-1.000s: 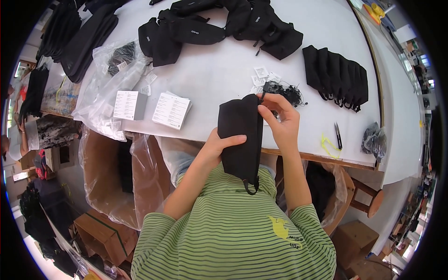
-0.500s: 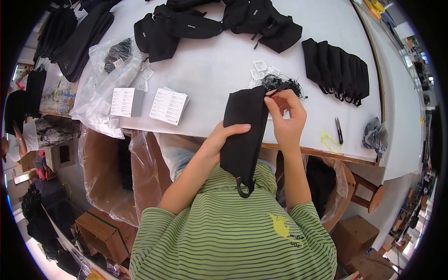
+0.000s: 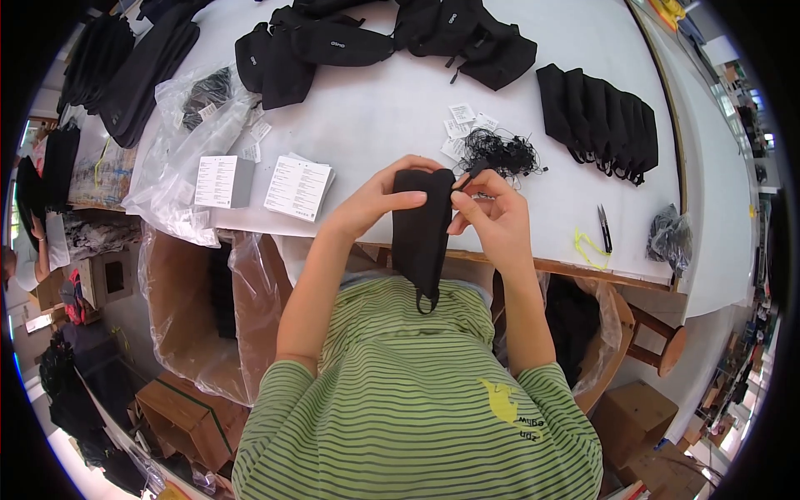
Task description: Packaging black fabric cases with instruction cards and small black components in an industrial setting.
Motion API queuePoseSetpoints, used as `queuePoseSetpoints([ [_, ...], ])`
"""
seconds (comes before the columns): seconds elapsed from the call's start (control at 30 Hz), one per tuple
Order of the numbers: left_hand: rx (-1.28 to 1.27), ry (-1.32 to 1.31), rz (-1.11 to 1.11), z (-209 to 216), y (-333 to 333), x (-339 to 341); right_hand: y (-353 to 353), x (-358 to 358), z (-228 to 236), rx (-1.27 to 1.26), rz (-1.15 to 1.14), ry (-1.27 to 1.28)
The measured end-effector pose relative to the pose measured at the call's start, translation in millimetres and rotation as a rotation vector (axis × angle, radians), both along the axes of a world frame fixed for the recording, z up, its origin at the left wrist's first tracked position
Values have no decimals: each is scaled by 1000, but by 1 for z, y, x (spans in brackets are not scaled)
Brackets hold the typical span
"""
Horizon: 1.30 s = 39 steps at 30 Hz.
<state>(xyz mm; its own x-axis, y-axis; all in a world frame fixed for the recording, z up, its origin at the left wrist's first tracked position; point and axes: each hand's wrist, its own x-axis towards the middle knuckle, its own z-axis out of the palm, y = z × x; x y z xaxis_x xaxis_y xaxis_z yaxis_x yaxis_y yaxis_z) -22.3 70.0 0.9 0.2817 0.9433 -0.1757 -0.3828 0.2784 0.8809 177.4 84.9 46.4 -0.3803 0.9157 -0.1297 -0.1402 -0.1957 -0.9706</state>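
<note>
A slim black fabric pouch [image 3: 421, 237] hangs upright over the table's near edge, a small loop at its lower end. My left hand [image 3: 375, 202] grips its upper left part, thumb across the front and fingers behind. At the pouch's top right corner, my right hand [image 3: 498, 218] pinches a short black strap or zipper pull [image 3: 472, 174]; which of these it is cannot be made out. Just beyond that hand lies a tangle of thin black strings [image 3: 502, 152] with white paper tags [image 3: 457, 130] attached or beside it.
The white table [image 3: 375, 125] holds two stacks of printed white cards [image 3: 298, 188], a clear plastic bag [image 3: 171, 162], black bags [image 3: 342, 43], a row of black pouches [image 3: 598, 125], thread snips [image 3: 605, 229] and a yellow-green cord [image 3: 588, 250]. Plastic-lined cartons [image 3: 187, 308] stand below the edge.
The pouch has moved away from my body and slightly left. My left hand has shifted up to its top end. My right hand, still pinching at the corner, has come slightly left and lower.
</note>
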Motion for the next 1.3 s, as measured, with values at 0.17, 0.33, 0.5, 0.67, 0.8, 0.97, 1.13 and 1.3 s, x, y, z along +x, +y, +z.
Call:
queuePoseSetpoints([
  [0.17,-81,6,-175,-7,7,-4,2,-1,8,131,64,-155],
  [0.33,-339,-313,-9,6,-6,8,1,-5,10,342,35,-301],
  [0.5,-490,-469,218,-14,3,5,-27,-9,27,377,251,-371],
  [0.67,-539,-544,321,-2,10,3,-46,-6,35,236,379,-300],
  [0.8,-504,-619,270,-14,15,-8,-53,-7,35,277,438,-252],
  [0.97,-503,-591,335,-6,15,-5,-52,-5,35,281,465,-287],
  [1.13,-510,-566,317,0,13,-5,-56,-14,36,299,345,-254],
  [1.3,-494,-517,320,-2,10,-13,-56,-9,32,264,362,-274],
])
